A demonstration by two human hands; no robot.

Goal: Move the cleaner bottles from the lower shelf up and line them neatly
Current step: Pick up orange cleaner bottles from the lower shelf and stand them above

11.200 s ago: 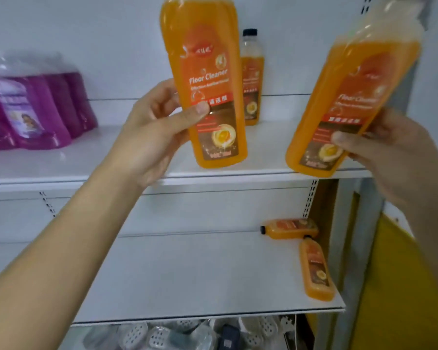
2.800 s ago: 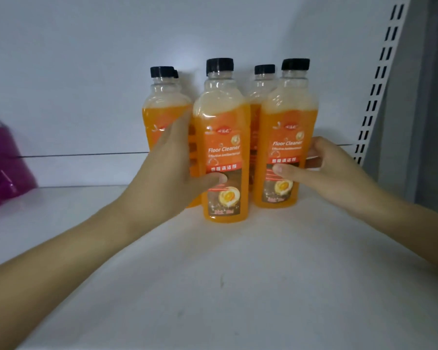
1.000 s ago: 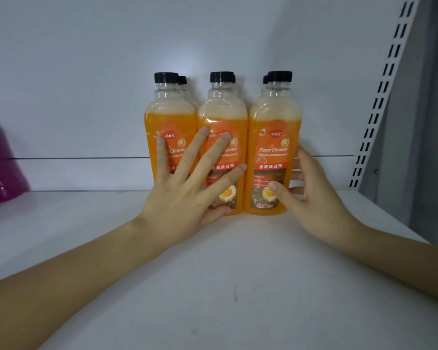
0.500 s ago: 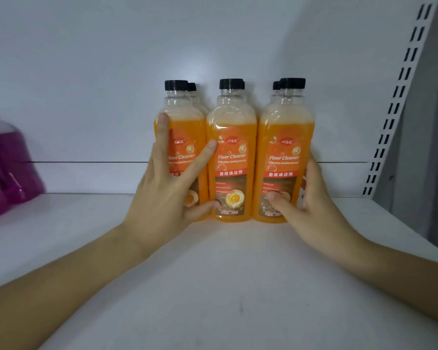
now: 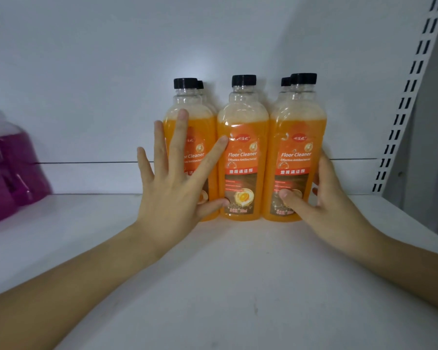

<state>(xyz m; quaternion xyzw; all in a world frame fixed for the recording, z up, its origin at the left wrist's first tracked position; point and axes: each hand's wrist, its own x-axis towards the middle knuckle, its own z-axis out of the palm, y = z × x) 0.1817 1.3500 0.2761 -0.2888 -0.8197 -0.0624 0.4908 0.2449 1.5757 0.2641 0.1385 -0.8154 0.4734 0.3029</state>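
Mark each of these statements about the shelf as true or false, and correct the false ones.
1. The three front bottles stand upright on the shelf. True.
2. The left hand is curled into a fist. False: its fingers are straight and spread against the left front bottle.
3. The right hand holds the right front bottle, with its thumb on the label. True.
4. The bottle caps are white. False: they are black.
5. Purple containers sit at the left edge of the shelf. True.
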